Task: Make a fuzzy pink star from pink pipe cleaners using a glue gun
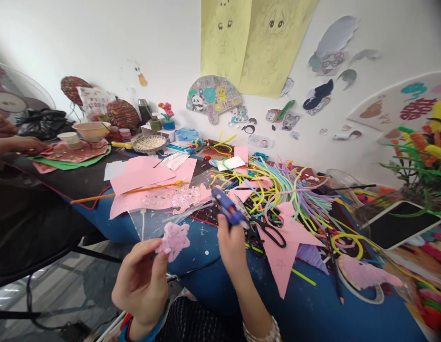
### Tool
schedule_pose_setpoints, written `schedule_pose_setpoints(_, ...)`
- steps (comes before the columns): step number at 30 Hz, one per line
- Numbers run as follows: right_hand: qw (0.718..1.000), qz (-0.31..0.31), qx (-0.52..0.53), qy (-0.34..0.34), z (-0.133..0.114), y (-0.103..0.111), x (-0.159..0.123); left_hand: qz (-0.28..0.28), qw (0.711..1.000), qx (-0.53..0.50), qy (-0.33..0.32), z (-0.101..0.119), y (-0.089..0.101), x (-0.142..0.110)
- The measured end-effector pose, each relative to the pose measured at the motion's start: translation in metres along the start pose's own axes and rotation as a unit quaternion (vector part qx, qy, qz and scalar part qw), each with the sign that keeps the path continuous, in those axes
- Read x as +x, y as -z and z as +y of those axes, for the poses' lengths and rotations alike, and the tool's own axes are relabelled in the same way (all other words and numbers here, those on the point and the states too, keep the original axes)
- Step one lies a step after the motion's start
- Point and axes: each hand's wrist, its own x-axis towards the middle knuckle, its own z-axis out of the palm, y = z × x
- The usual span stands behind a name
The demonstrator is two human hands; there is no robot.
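Between the thumb and fingers of my left hand (pixel 144 280) is a small fuzzy pink star-shaped piece (pixel 175 241), held up over the table's front edge. My right hand (pixel 232 242) is wrapped round a blue glue gun (pixel 227 206), its nozzle angled up and away to the left. The gun looks slightly blurred. Just right of it lie black-handled scissors (pixel 272 233), partly on cut pink paper (pixel 282 266). Beyond the left hand, a clear plastic sheet with a pink cartoon figure (pixel 185 198) rests on the table.
A pile of coloured pipe cleaners (pixel 288 185) spreads over the middle. At the right are a phone (pixel 402 225), a pencil (pixel 336 280) and a pink fuzzy shape (pixel 366 273). Another person's hand (pixel 28 144) is at far left, near a bowl (pixel 92 130). An orange stick (pixel 110 195) crosses pink sheets.
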Motion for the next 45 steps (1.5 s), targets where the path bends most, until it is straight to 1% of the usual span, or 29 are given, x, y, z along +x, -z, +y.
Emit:
schedule_pose_setpoints(2, 0.997, -0.008, -0.071, -0.011, 0.002, -0.029, 0.019, -0.026, 0.994, -0.013, 0.103, 0.002, 0.001, -0.001)
schedule_pose_setpoints(3, 0.992, -0.019, -0.121, -0.020, 0.005, -0.044, 0.027, -0.042, 0.985, -0.029, 0.163, 0.004, 0.001, -0.002)
schedule_pose_setpoints(4, 0.986, -0.038, -0.163, -0.025, 0.008, -0.059, 0.033, -0.058, 0.972, -0.050, 0.223, 0.007, 0.000, -0.002)
schedule_pose_setpoints(5, 0.982, -0.048, -0.182, -0.028, 0.011, -0.071, 0.037, -0.074, 0.955, -0.074, 0.279, 0.010, -0.001, -0.001)
schedule_pose_setpoints(7, 0.976, -0.065, -0.207, -0.026, 0.016, -0.089, 0.040, -0.106, 0.916, -0.120, 0.368, 0.016, -0.004, -0.001)
schedule_pose_setpoints(9, 0.975, -0.075, -0.211, -0.016, 0.019, -0.094, 0.040, -0.138, 0.880, -0.151, 0.429, 0.021, -0.007, 0.000)
schedule_pose_setpoints(10, 0.975, -0.077, -0.207, -0.010, 0.020, -0.091, 0.039, -0.149, 0.866, -0.162, 0.448, 0.022, -0.008, 0.000)
schedule_pose_setpoints(12, 0.979, -0.076, -0.192, 0.000, 0.018, -0.077, 0.035, -0.161, 0.853, -0.172, 0.465, 0.022, -0.009, -0.002)
schedule_pose_setpoints(14, 0.984, -0.072, -0.163, 0.004, 0.013, -0.053, 0.027, -0.169, 0.859, -0.163, 0.455, 0.021, -0.009, -0.005)
schedule_pose_setpoints(16, 0.990, -0.077, -0.118, 0.001, 0.003, -0.023, 0.014, -0.187, 0.879, -0.138, 0.416, 0.019, -0.007, -0.009)
schedule_pose_setpoints(18, 0.993, -0.106, -0.053, -0.006, -0.009, 0.008, -0.005, -0.220, 0.904, -0.111, 0.349, 0.020, -0.006, -0.013)
schedule_pose_setpoints(19, 0.989, -0.136, 0.051, -0.023, -0.016, 0.021, -0.016, -0.238, 0.915, -0.100, 0.310, 0.022, -0.005, -0.014)
schedule_pose_setpoints(20, 0.979, -0.156, 0.123, -0.037, -0.023, 0.033, -0.026, -0.259, 0.922, -0.095, 0.270, 0.024, -0.005, -0.015)
schedule_pose_setpoints(21, 0.975, -0.151, 0.154, -0.052, -0.029, 0.042, -0.036, -0.279, 0.927, -0.093, 0.232, 0.027, -0.005, -0.015)
schedule_pose_setpoints(23, 0.973, -0.124, 0.181, -0.067, -0.037, 0.055, -0.051, -0.324, 0.926, -0.099, 0.168, 0.031, -0.006, -0.015)
schedule_pose_setpoints(25, 0.978, -0.086, 0.182, -0.062, -0.041, 0.061, -0.060, -0.371, 0.913, -0.109, 0.127, 0.034, -0.006, -0.015)
schedule_pose_setpoints(27, 0.980, -0.053, 0.183, -0.051, -0.040, 0.064, -0.065, -0.408, 0.899, -0.120, 0.104, 0.035, -0.006, -0.016)
schedule_pose_setpoints(29, 0.982, -0.029, 0.183, -0.041, -0.037, 0.066, -0.068, -0.432, 0.887, -0.135, 0.091, 0.035, -0.006, -0.018)
schedule_pose_setpoints(31, 0.983, -0.014, 0.179, -0.029, -0.036, 0.069, -0.071, -0.444, 0.881, -0.142, 0.083, 0.035, -0.006, -0.019)
schedule_pose_setpoints(35, 0.985, 0.004, 0.171, -0.004, -0.037, 0.072, -0.074, -0.456, 0.875, -0.142, 0.074, 0.036, -0.008, -0.018)
schedule_pose_setpoints(39, 0.989, 0.022, 0.141, 0.030, -0.039, 0.073, -0.076, -0.454, 0.874, -0.155, 0.076, 0.037, -0.010, -0.018)
schedule_pose_setpoints(45, 0.993, 0.045, 0.086, 0.072, -0.037, 0.074, -0.081, -0.432, 0.888, -0.137, 0.076, 0.037, -0.010, -0.022)
